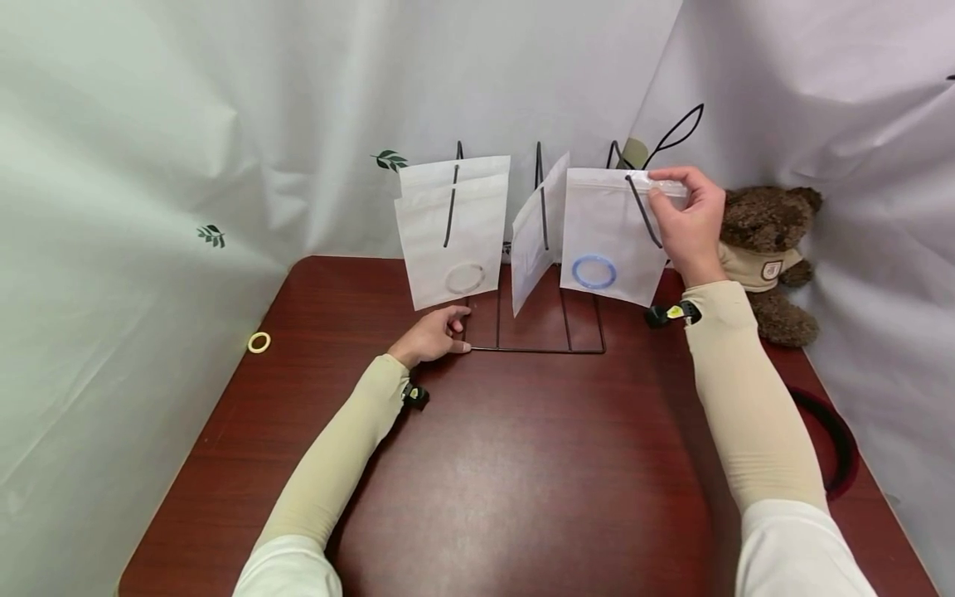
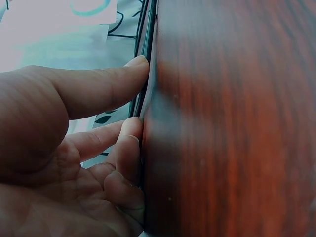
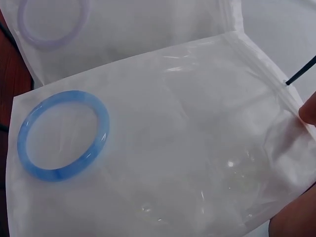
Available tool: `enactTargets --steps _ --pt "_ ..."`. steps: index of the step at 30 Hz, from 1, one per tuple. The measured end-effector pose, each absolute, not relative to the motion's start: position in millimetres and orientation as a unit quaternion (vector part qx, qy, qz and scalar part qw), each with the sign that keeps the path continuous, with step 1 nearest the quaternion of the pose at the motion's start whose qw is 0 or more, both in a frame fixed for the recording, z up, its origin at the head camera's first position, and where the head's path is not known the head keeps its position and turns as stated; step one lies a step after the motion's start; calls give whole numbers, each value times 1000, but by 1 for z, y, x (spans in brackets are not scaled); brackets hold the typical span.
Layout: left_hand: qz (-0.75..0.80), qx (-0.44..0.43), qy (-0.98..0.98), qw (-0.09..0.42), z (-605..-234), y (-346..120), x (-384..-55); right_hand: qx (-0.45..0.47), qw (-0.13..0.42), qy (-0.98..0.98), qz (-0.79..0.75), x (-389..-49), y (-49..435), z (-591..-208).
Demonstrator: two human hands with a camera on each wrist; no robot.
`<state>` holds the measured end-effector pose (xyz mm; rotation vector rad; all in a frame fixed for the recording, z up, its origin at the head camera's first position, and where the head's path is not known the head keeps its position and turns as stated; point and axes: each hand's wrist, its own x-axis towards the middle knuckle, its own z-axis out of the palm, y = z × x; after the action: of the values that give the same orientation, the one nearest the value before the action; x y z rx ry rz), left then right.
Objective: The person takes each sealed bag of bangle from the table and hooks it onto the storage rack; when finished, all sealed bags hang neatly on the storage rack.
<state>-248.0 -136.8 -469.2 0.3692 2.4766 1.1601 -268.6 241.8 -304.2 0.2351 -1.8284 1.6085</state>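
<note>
My right hand (image 1: 690, 217) pinches the top right edge of a clear-fronted zip bag (image 1: 589, 220) between thumb and fingers. Inside the bag's lower corner lies a blue bangle (image 3: 63, 136). A black hook (image 3: 301, 70) meets the bag at its top, near the fingertips. My left hand (image 1: 431, 333) presses thumb and forefinger on the front left corner of the black wire rack (image 1: 533, 350), its other fingers bent. White bags (image 1: 455, 224) hang on the rack's left hook, the front one with a pale bangle (image 1: 464, 279). Turned edge-on, another bag (image 1: 540, 232) hangs on the middle hook.
A brown teddy bear (image 1: 772, 224) sits at the right, just beyond my right forearm. A dark red ring-shaped thing (image 1: 839, 439) lies at the table's right edge. On the left edge lies a small yellow ring (image 1: 259, 342). White cloth (image 1: 298, 124) stands behind the table (image 1: 522, 456).
</note>
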Motion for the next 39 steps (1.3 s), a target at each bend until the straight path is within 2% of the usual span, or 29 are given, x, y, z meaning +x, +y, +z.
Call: enactTargets --steps 7,14,19,26,29,35,39 --pt "414 130 881 190 -470 -137 -248 101 341 -701 618 -266 242 -303" --pt "415 132 880 189 -469 -138 -250 99 356 -718 590 -277 251 -314" --pt "409 133 883 189 -469 -138 -251 92 367 -726 574 -263 251 -308" --pt "389 132 893 183 -465 -137 -248 52 426 -766 478 -236 256 -306" --pt "364 139 905 170 -463 -137 -244 38 441 -787 429 -230 263 -316" --pt "318 151 927 128 -456 -138 -226 100 449 -815 353 -217 277 -337" --pt "246 162 954 60 -448 -140 -205 133 431 -844 290 -201 274 -349"
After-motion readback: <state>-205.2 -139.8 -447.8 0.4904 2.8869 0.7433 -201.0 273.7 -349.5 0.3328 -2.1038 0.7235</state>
